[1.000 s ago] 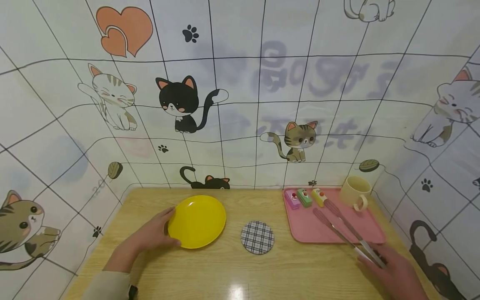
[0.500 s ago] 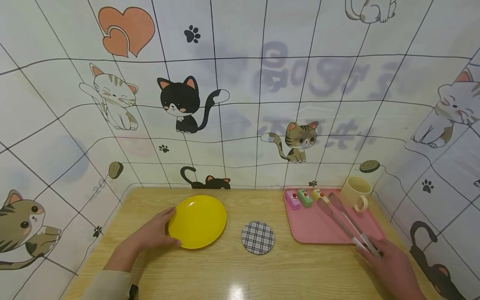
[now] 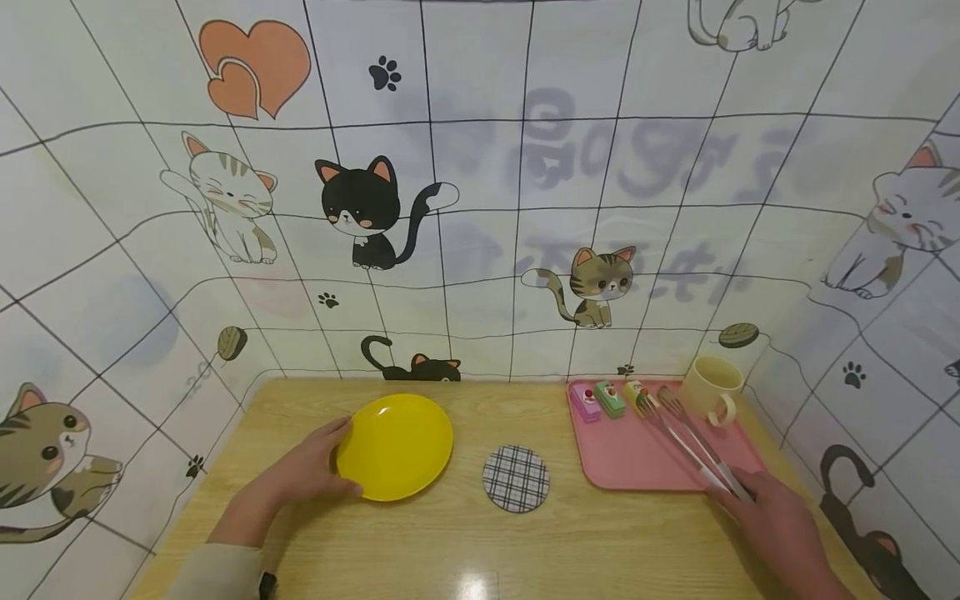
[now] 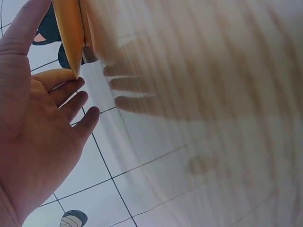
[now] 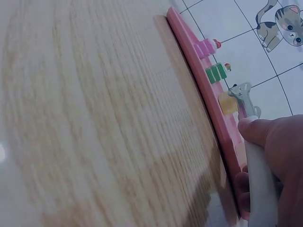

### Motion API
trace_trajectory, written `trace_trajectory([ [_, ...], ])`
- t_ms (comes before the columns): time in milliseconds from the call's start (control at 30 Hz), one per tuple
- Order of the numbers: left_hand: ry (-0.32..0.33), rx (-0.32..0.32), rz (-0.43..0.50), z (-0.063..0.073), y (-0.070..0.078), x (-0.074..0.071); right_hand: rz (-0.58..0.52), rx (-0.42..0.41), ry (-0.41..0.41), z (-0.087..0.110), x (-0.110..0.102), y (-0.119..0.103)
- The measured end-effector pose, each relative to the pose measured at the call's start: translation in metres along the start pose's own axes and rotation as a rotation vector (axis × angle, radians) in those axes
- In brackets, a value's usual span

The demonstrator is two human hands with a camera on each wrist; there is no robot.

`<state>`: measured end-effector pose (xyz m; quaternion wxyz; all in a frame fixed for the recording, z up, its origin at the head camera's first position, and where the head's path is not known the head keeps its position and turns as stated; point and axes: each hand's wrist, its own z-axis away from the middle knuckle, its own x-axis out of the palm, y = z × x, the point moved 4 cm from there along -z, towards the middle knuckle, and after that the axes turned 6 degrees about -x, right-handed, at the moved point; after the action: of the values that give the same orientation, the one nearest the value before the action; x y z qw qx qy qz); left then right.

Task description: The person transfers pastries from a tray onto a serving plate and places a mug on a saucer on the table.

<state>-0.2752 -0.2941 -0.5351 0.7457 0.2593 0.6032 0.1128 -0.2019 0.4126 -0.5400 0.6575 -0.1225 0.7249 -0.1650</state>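
Observation:
My left hand (image 3: pixel 311 460) holds the left rim of a round yellow plate (image 3: pixel 396 447) on the table, thumb at the near side and fingers at the far side. With my right hand (image 3: pixel 776 517) I grip metal tongs (image 3: pixel 693 450) with fork-like tips, reaching over a pink tray (image 3: pixel 622 467). The tips stand a little apart. One overlaps the small yellow cake (image 3: pixel 634 390); whether it touches the cake I cannot tell. Beside that cake lie a green cake (image 3: pixel 610 398) and a pink-purple cake (image 3: pixel 585 404). The right wrist view shows the white handle (image 5: pixel 258 175) under my thumb.
A cream mug (image 3: pixel 708 387) stands at the tray's back right corner, close to the tongs. A round checked coaster (image 3: pixel 516 478) lies between plate and tray. Cat-printed sheeting (image 3: pixel 480 250) walls in the wooden table (image 3: pixel 420 542) at the back and sides.
My right hand has moved slightly forward and left, and the tongs have turned so their prongs show. Their tips have come up to the yellow cake. My left hand and the plate stay put.

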Motion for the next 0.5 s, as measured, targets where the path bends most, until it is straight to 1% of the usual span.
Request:
trace_trajectory([
  [133, 0.003, 0.003, -0.006, 0.0000, 0.0009, -0.0010, 0.005, -0.023, 0.002, -0.0010, -0.0015, -0.0021],
  [267, 0.002, 0.006, -0.011, -0.0007, 0.0011, -0.0014, -0.008, -0.015, -0.006, -0.0019, -0.0001, -0.0020],
  [333, 0.003, 0.010, -0.015, -0.0014, 0.0009, -0.0014, -0.008, -0.022, 0.002, -0.0021, 0.0009, -0.0017],
  [500, 0.009, 0.017, -0.032, -0.0022, 0.0011, -0.0013, -0.011, -0.070, 0.032, -0.0013, 0.0026, -0.0019],
])
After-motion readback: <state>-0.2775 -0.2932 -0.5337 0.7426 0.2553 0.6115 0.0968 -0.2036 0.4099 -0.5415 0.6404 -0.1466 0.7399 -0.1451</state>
